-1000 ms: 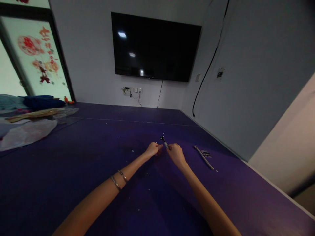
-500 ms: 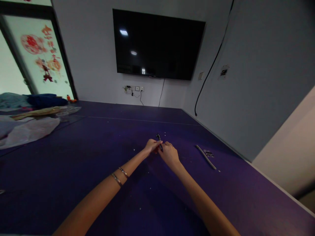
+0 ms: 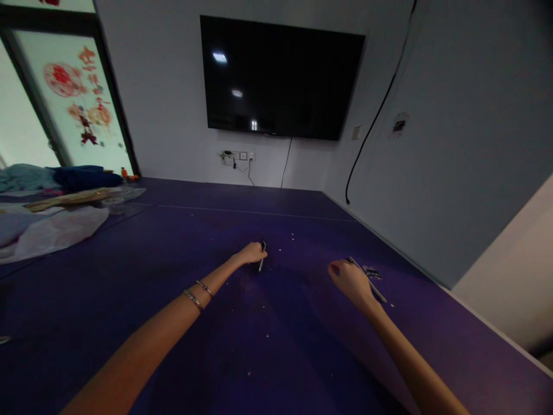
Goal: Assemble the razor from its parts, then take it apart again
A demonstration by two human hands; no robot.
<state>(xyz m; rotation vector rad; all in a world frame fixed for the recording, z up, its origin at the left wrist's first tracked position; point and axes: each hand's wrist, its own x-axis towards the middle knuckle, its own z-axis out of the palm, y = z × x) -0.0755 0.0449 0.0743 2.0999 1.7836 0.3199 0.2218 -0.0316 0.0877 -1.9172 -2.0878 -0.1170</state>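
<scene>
My left hand (image 3: pixel 252 252) is closed around a slim dark-and-silver piece (image 3: pixel 261 264); its black end sticks up above the fingers and a pale end points down. What kind of thing it is cannot be made out. Off to the right, my right hand (image 3: pixel 351 281) hovers over the purple surface with its fingers curled together, and whatever they may hold is hidden. Right beside that hand lies a thin grey strip (image 3: pixel 377 291), partly covered by it. A small clear packet with dark bits (image 3: pixel 372 272) rests behind the strip.
White specks (image 3: pixel 292 236) are scattered over the purple surface (image 3: pixel 207 357). A plastic sheet (image 3: pixel 64 230) and folded cloths (image 3: pixel 86 177) lie at the far left. A black cable (image 3: pixel 374 124) hangs along the right wall, and a television (image 3: pixel 280 80) is mounted ahead.
My hands have come apart. The left has moved slightly left with the slim piece in it, while the right has let go of it and shifted right to beside the grey strip.
</scene>
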